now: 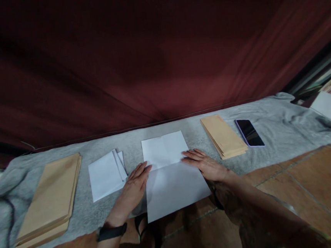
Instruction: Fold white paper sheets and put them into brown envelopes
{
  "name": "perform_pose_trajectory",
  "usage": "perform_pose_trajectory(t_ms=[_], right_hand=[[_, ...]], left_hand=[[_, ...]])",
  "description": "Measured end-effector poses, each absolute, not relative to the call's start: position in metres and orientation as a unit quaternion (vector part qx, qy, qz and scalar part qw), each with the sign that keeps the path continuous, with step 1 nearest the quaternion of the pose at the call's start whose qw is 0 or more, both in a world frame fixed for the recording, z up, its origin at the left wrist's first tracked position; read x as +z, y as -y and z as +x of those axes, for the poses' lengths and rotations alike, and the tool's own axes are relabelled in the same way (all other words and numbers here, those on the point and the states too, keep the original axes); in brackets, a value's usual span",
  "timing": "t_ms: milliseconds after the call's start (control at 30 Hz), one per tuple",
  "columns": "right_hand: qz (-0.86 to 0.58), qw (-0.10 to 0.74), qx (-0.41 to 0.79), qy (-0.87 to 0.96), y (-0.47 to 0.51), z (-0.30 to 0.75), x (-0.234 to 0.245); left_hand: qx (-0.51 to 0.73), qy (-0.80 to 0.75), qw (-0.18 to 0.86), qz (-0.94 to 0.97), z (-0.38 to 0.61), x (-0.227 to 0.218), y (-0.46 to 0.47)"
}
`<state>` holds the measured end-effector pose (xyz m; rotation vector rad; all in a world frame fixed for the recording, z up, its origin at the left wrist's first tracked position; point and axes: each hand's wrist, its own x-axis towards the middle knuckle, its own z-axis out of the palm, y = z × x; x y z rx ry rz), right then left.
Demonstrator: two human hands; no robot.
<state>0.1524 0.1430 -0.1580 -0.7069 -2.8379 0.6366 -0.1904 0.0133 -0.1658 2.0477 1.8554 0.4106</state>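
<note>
A white sheet of paper (171, 189) with a crease across it lies in front of me, its near part reaching past the cloth's front edge. My left hand (136, 182) rests on its left edge near the crease, fingers stretched out. On the right edge, at about the same height, lies my right hand (200, 163), fingers flat. Neither hand grips anything that I can see. Left of the sheet are several folded white papers (106, 175), close to my left hand. A stack of small brown envelopes (223, 136) sits just beyond my right hand.
A grey cloth (180, 124) covers the low surface. Large brown envelopes (48, 192) are stacked at the left. A phone with a purple case (249, 133) lies at the right. Behind hangs a dark red curtain (160, 62). Brown floor tiles (310, 188) show in front.
</note>
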Motion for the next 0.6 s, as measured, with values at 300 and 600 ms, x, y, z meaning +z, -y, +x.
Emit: perform_pose_trajectory(t_ms=[300,600], right_hand=[[-0.229,0.099,0.229,0.941,-0.148,0.154,-0.16],[-0.233,0.119,0.253,0.931,-0.151,0.151,-0.161]], left_hand=[[0.118,-0.633,0.304,0.702,-0.205,-0.148,-0.006],[0.089,-0.621,0.309,0.715,-0.193,-0.139,-0.01]])
